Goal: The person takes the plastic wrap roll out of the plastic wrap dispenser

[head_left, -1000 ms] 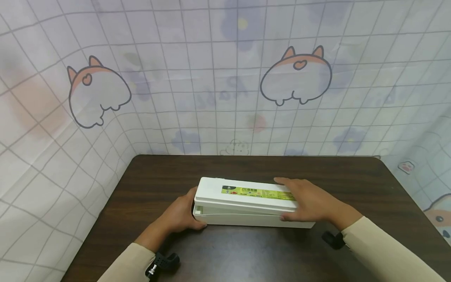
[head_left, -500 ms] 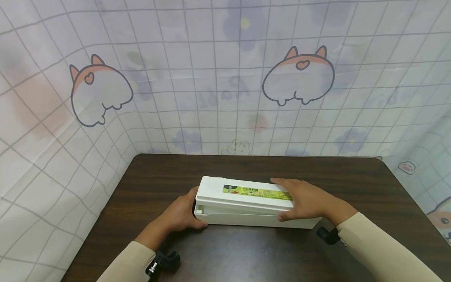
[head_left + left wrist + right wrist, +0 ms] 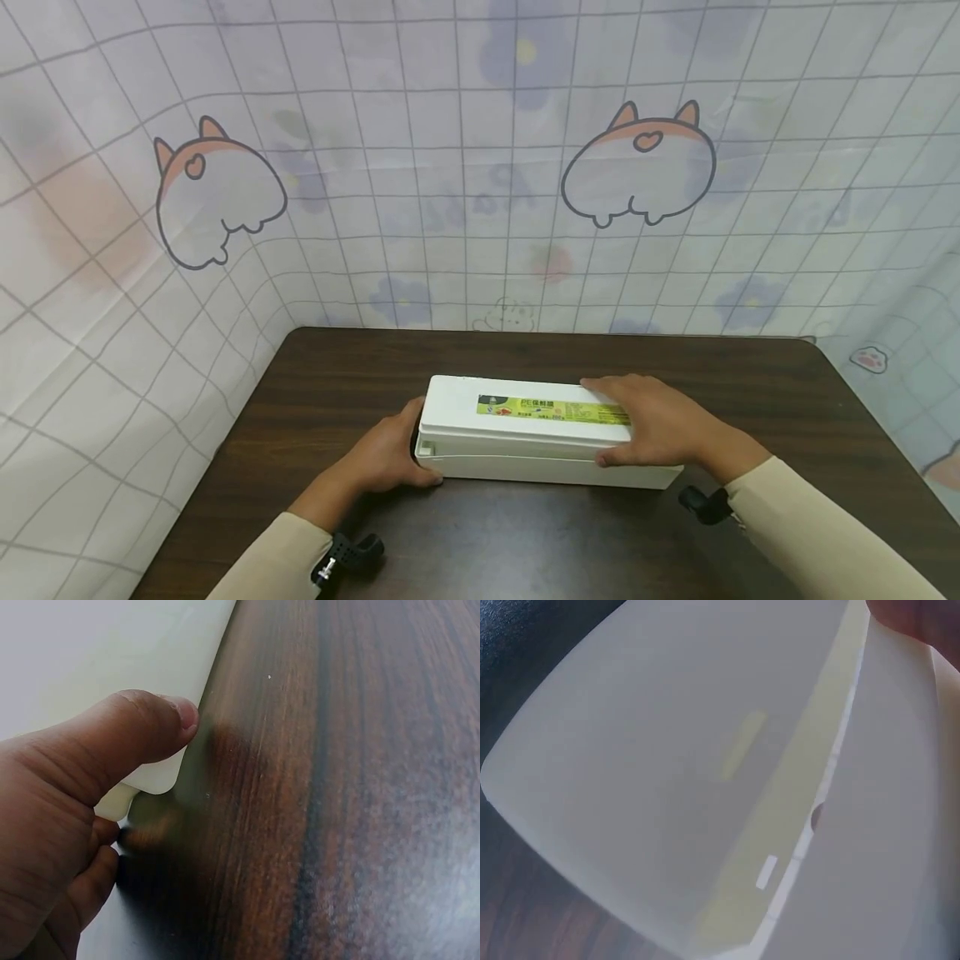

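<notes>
A long white cling film box (image 3: 517, 469) lies on the table, with a green and yellow label (image 3: 551, 410) on its lid (image 3: 457, 408). The lid sits slightly askew, and a narrow gap shows along the front. My left hand (image 3: 386, 454) grips the box's left end, its thumb (image 3: 142, 727) on the front face in the left wrist view. Across the right part of the lid, my right hand (image 3: 660, 425) holds on with thumb in front and fingers behind. The right wrist view shows the box's end wall (image 3: 652, 750), with the lid edge beside a wedge-shaped opening.
The dark wooden table (image 3: 480, 542) reaches back to a wall hung with a white checked cloth (image 3: 420, 150) printed with cartoon animals. More of this cloth covers the left and right sides. Each wrist wears a black strap (image 3: 352, 554).
The lid has come down closer to the base, and the front gap has narrowed. My right hand has shifted slightly left, then back right. The left hand keeps its grip on the box.
</notes>
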The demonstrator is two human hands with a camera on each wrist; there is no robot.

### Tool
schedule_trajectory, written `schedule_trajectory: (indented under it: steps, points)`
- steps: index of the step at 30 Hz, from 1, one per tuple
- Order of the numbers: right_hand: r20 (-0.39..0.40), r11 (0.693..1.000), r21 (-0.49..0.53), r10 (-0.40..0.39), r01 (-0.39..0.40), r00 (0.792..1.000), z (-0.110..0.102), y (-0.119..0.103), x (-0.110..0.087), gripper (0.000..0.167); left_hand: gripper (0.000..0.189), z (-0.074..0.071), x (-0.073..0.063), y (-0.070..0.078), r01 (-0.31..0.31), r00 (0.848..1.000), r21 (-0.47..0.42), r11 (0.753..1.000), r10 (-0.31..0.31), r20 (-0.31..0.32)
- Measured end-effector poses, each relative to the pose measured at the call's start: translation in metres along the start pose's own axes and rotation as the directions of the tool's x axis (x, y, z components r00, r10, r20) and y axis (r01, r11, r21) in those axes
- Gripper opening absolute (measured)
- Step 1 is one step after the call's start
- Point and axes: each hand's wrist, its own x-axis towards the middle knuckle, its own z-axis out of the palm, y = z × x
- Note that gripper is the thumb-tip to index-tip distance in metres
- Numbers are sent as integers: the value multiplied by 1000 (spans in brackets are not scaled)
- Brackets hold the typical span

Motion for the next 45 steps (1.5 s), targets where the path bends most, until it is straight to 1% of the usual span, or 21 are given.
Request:
schedule_trajectory:
  steps: [4,8,14,16,20,24,28,34,45]
  points:
    - [-32,1000,11,10,-10,999,-5,3,-4,107,115,0,1,1,0,1000,1,1000,0,0]
    - [-64,1000,-3,8,-8,998,-10,5,-8,106,114,-1,2,2,0,1000,7,1000,0,-2]
    - [-79,1000,-13,18,-19,997,-14,9,-18,104,112,1,2,1,0,1000,14,1000,0,-3]
    - [-85,1000,-13,22,-23,996,-14,10,-22,103,113,2,1,0,7,1000,-1,1000,-7,-1]
    - [-95,999,-16,34,-35,995,-16,13,-28,104,114,3,-1,-3,25,1000,-68,997,-26,-5]
    - [-104,998,-14,53,-55,993,-19,15,-33,105,114,3,-2,-4,18,1000,-110,994,-20,-13]
    - [-113,996,-17,83,-85,990,-20,17,-38,105,114,2,-3,-4,19,1000,-107,994,-21,-14]
    - [-118,991,-18,132,-135,984,-21,24,-46,107,116,1,-3,-3,49,999,-113,992,-49,1]
    - [-116,986,-12,161,-163,980,-24,31,-55,108,117,0,-1,-4,43,999,-87,995,-42,15]
